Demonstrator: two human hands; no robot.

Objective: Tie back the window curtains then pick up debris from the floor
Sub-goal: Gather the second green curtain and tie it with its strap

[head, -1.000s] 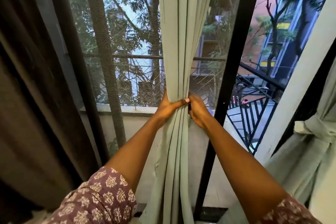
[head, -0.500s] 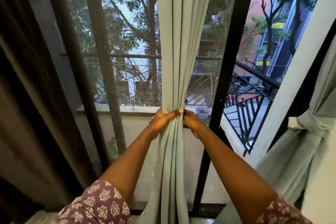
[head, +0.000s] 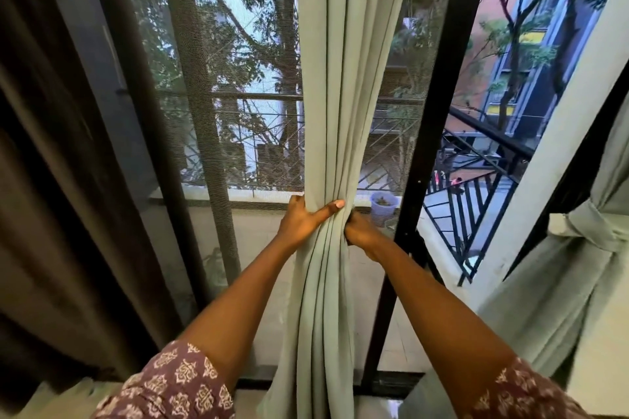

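We grip the pale green pleated fabric curtain with both hands where it hangs in front of the window, bunching its folds into a narrow waist. Our left hand wraps the gathered cloth from the left side, the thumb lying across the front of the folds and the fingers hidden behind them. Our right hand clutches the same bundle from the right, fingers curled into the fabric, just beside the left thumb tip. Below our hands the curtain falls loose toward the floor. To the far right a second pale green curtain is already cinched with a knotted fabric tie-back. A dark brown curtain hangs along the left. Behind the mesh screen a small lilac plastic pot sits on the balcony ledge, beside the black metal frame post.
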